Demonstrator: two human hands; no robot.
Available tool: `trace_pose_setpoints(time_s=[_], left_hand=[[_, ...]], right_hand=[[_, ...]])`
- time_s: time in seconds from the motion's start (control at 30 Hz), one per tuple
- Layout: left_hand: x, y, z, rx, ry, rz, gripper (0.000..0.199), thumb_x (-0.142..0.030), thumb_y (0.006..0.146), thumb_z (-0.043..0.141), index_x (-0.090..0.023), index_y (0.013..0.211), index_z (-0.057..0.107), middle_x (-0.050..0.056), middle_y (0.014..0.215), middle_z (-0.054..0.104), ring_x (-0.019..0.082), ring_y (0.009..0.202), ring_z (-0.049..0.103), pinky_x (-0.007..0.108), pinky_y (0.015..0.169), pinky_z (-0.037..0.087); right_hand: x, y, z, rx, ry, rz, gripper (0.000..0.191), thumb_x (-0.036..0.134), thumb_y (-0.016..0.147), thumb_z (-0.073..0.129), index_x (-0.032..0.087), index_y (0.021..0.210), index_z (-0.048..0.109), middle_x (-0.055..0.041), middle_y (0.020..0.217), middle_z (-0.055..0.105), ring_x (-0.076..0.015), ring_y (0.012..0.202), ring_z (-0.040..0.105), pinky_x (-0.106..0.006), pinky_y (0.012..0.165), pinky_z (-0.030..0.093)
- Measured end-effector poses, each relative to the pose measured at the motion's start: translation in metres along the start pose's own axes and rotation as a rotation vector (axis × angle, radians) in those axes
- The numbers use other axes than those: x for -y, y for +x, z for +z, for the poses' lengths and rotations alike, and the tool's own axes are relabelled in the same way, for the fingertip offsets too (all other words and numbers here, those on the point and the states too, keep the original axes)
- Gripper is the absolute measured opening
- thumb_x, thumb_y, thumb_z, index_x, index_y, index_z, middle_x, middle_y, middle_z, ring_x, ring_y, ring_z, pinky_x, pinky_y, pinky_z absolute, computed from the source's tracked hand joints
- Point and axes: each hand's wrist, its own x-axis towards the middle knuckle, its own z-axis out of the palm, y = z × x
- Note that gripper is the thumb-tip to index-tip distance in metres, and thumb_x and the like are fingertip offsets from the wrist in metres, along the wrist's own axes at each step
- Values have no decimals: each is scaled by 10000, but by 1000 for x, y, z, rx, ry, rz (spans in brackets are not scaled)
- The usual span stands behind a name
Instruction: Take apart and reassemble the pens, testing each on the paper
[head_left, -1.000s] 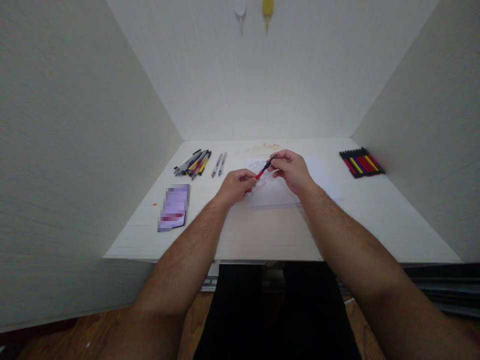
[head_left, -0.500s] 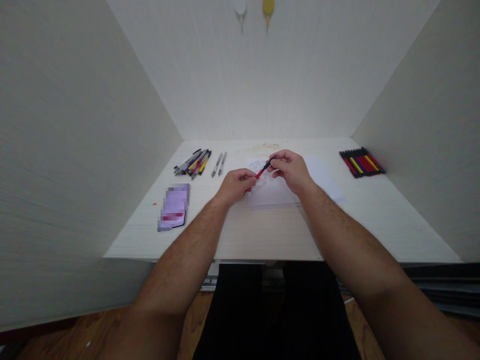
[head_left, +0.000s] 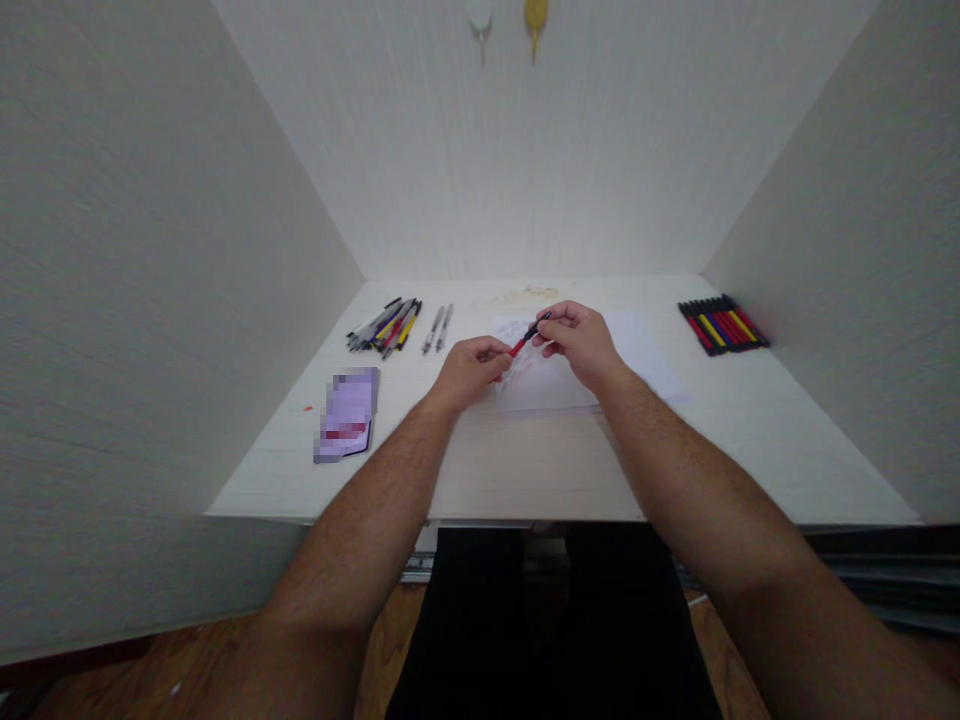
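Observation:
A red pen with a black end (head_left: 517, 348) slants between my hands, above a sheet of white paper (head_left: 555, 392) that bears scribbles on its left part. My left hand (head_left: 472, 372) is closed on the red end, covering part of it. The fingers of my right hand (head_left: 579, 338) pinch the black end at the upper right. Both hands are over the paper, my left one at its left edge.
A loose heap of pens (head_left: 386, 328) lies at the back left, with two clear pens (head_left: 437, 330) beside it. A phone (head_left: 349, 412) rests nearer on the left. Several red, yellow and blue pens (head_left: 724, 325) form a row at the right. Walls enclose three sides of the desk.
Almost nothing differs. My hands keep the pen between them with only a very slight shift, and everything else on the desk stays in place.

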Motion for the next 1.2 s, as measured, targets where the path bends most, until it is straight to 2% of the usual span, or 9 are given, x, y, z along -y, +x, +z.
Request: trace_pose_setpoints(time_s=[0.37,0.57,0.73,1.2], left_hand=[[5,1,-1,-9,-1,36,156,-284,704,673,-162,798,694,-11,644,631,90,558,531,223,546,422],[7,3,0,-22,-17,32,186,-310,691,694,-164,806,692,-10,654,632,92,557,530,226,544,419],[10,3,0,-29,-11,46,192,-297,691,709,-162,827,692,0,697,643,95,591,545,234,574,428],[6,3,2,-72,18,71,216,-218,608,772,-160,767,638,-30,647,587,82,584,482,228,569,369]], right_hand=[[-2,-1,2,-22,-49,13,274,315,639,779,192,741,557,6,607,642,-138,594,661,-207,471,468],[-3,-1,2,-34,-51,9,303,324,629,787,201,707,522,14,568,639,-119,504,617,-209,443,460],[-4,-1,2,-38,-49,13,333,351,630,802,206,698,510,19,554,634,-101,458,576,-216,449,471],[-6,-1,3,-45,-37,28,358,354,616,809,207,680,489,22,542,628,-101,438,563,-216,437,456]])
